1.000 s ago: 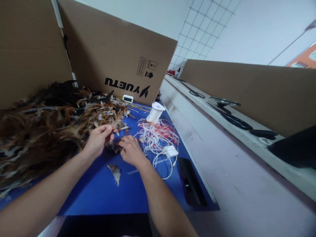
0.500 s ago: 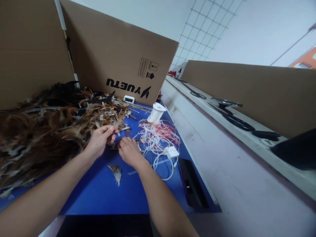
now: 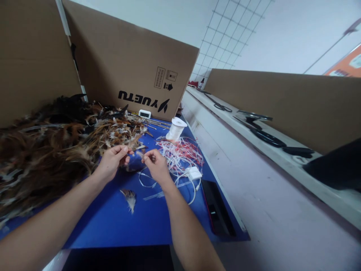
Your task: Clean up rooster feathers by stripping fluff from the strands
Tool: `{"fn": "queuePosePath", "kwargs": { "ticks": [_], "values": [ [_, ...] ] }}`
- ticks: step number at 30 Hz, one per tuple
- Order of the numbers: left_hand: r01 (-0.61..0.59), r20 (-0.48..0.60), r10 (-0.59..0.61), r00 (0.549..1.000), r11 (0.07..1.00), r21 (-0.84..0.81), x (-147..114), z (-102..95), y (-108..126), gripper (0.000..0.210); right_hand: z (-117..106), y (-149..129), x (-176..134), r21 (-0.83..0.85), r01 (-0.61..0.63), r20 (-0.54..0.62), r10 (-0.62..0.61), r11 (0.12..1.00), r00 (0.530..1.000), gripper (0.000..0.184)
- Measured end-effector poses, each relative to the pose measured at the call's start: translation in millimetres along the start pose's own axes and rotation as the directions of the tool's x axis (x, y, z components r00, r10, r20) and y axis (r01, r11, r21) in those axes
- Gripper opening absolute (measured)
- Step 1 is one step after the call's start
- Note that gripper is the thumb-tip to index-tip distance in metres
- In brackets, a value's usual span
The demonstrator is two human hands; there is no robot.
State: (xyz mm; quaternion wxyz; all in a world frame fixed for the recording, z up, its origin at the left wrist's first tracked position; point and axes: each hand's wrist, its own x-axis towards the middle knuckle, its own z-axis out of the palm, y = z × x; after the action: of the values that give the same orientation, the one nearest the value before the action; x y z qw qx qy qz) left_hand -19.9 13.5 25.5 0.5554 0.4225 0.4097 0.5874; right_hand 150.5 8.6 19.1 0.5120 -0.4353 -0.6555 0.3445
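Note:
My left hand [image 3: 114,160] is closed in a pinch, thumb against fingers, in front of the big heap of brown feathers [image 3: 76,146]. What lies between its fingertips is too small to make out. Just right of it, my right hand [image 3: 156,164] also pinches, thumb and forefinger together, with a small blurred feather [image 3: 140,154] at the tips. A loose brown and white feather [image 3: 129,199] lies on the blue tabletop [image 3: 113,226] below both hands. Beside my right hand spreads a tangle of white and red strips [image 3: 182,154].
A white spool [image 3: 176,128] stands behind the tangle. A white charger [image 3: 193,173] with its cable and a black phone-like slab [image 3: 217,209] lie to the right. A cardboard panel [image 3: 129,64] walls the back, with a small digital display [image 3: 144,113] before it. Scissors [image 3: 222,107] rest on the ledge.
My right hand has risen from the tabletop and now pinches a small feather near my left hand. My left hand keeps its pinch. The view has shifted slightly.

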Motion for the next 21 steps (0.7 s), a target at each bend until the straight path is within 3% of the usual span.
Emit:
{"fn": "queuePosePath", "kwargs": {
  "ticks": [3,6,9,13,21],
  "values": [
    [0.009,0.037,-0.010,0.999,0.999,0.040,0,-0.8,-2,0.026,-3,2,3,0.206,-0.075,-0.008,0.078,0.976,0.997,0.010],
    [-0.023,0.067,0.017,0.998,0.996,0.090,0,-0.8,-2,0.024,-6,3,4,0.280,-0.108,0.020,0.107,0.954,0.994,0.017],
    [-0.080,0.109,0.062,0.992,0.981,0.176,-2,0.7,-2,0.024,-12,3,5,0.210,-0.069,0.017,0.067,0.975,0.998,0.016],
    [-0.171,0.157,0.126,0.980,0.931,0.322,-4,0.9,0,0.024,-22,0,6,0.017,0.082,-0.026,-0.081,0.996,0.996,0.011],
    [-0.416,0.372,0.224,0.901,0.687,0.596,-4,-3.2,0,0.025,-33,-20,1,-0.185,0.276,-0.005,-0.281,0.943,0.960,0.014]
  ]
}}
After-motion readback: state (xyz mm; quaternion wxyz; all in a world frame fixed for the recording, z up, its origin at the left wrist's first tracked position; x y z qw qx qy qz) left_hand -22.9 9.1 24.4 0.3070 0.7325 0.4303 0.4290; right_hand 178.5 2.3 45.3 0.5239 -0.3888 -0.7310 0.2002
